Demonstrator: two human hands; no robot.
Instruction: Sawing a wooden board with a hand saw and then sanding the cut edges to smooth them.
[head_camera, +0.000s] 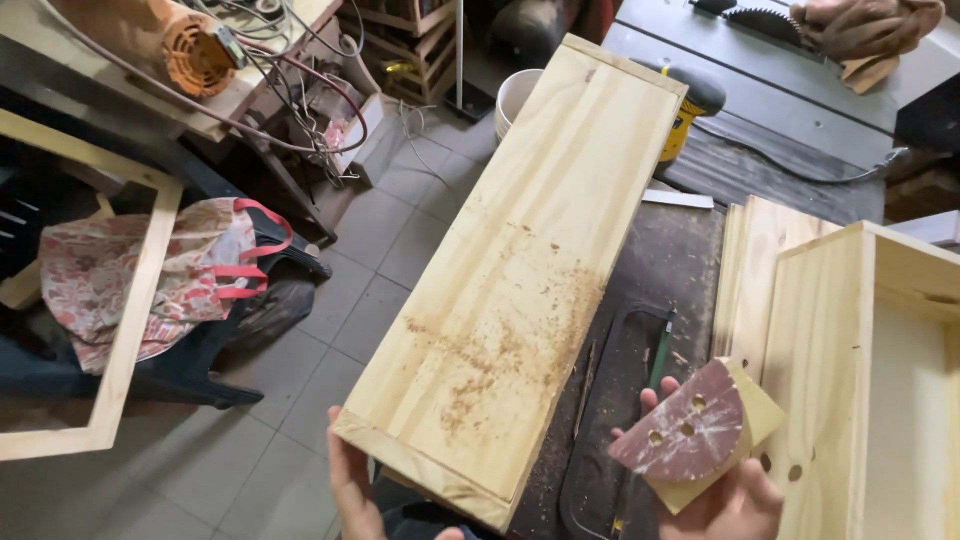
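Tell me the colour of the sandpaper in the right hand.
Reddish-brown sandpaper, with punched holes, seen in the head view.

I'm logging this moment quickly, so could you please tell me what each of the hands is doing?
Left hand: closed on the near end of the long wooden panel.
Right hand: closed on a sanding block faced with reddish sandpaper.

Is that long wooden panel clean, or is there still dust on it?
Dusty. The long wooden panel has sawdust scattered over its near half, toward the left hand; its far half looks clean.
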